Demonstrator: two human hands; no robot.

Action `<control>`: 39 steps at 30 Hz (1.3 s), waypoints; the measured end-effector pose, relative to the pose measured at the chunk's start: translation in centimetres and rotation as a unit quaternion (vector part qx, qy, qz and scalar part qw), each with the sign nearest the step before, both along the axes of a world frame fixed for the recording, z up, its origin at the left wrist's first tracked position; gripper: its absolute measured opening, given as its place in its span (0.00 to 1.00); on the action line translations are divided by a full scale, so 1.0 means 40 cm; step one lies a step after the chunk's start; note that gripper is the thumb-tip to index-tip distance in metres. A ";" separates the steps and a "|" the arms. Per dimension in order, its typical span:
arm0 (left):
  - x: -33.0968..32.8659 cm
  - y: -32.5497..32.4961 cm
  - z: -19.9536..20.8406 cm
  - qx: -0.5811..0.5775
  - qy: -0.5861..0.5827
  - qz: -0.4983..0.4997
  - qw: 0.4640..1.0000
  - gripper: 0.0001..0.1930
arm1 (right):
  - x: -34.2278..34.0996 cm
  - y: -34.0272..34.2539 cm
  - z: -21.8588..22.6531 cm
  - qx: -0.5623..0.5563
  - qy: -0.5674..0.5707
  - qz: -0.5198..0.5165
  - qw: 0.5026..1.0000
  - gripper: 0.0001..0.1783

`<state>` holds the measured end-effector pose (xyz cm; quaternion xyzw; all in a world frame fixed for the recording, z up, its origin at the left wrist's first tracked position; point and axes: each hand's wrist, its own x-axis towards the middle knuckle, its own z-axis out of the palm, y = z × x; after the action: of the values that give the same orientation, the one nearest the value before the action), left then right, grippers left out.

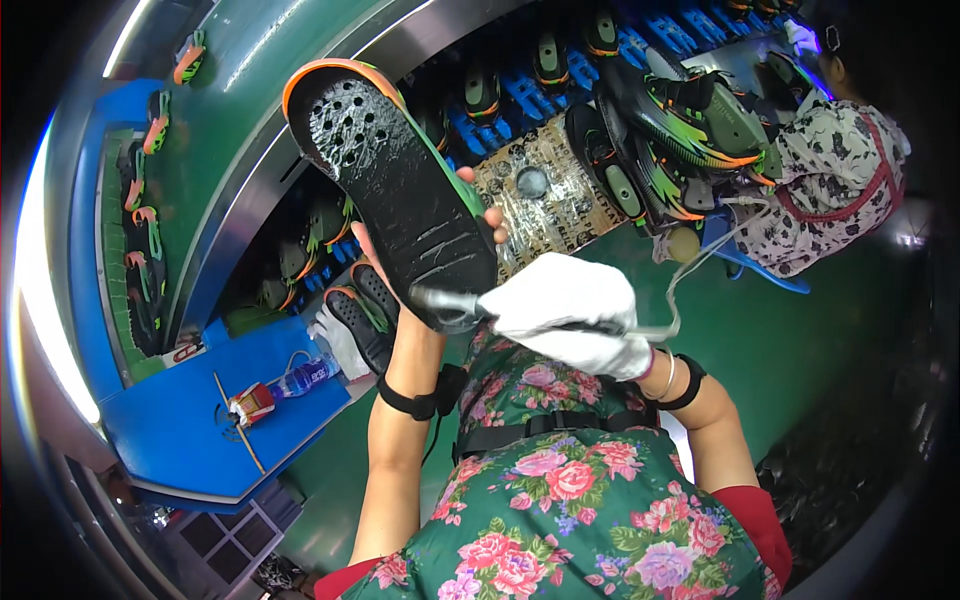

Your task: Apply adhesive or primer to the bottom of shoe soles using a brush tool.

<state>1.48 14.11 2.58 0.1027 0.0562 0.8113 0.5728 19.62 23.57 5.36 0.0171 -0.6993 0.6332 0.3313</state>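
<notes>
My bare left hand (378, 268) holds up a black shoe sole (415, 205) from beneath, thumb along one edge and fingertips around the other. Most of the palm is hidden behind it. The sole has an orange and green rim and a cluster of holes at its far end, and its surface shines as if wet. In a white glove, my right hand (570, 310) is closed around a brush (462, 302), its tip on the near end of the sole and slightly blurred. A thin clear tube (690, 262) runs from near this hand toward the right.
Several dark shoes (650, 140) stand heaped beyond on the right, beside a tape-covered cardboard sheet (560, 185). A person in a patterned top (835, 180) sits there. On the left, a blue table (180, 430) bears a bottle (308, 375); more soles (365, 315) lie near it.
</notes>
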 end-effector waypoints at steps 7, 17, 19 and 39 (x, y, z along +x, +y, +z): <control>-0.012 -0.017 -0.010 -0.023 0.038 -0.040 0.998 0.56 | 0.009 -0.004 0.005 -0.012 -0.005 0.131 0.991 0.10; -0.055 -0.035 -0.019 -0.003 0.022 -0.143 0.990 0.51 | 0.010 -0.036 0.013 0.184 -0.015 0.097 0.978 0.17; -0.045 -0.055 0.006 -0.117 0.019 -0.111 0.987 0.57 | 0.006 -0.024 0.030 0.118 -0.041 0.152 0.980 0.16; -0.087 -0.235 -0.020 -0.114 -0.149 -0.068 0.980 0.32 | -0.163 -0.035 0.066 0.027 -0.144 0.043 0.988 0.10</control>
<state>-2.01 4.70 1.76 -0.0819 0.0553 0.7647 0.6367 13.08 22.18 7.98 -0.0355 -0.7549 0.6238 0.1996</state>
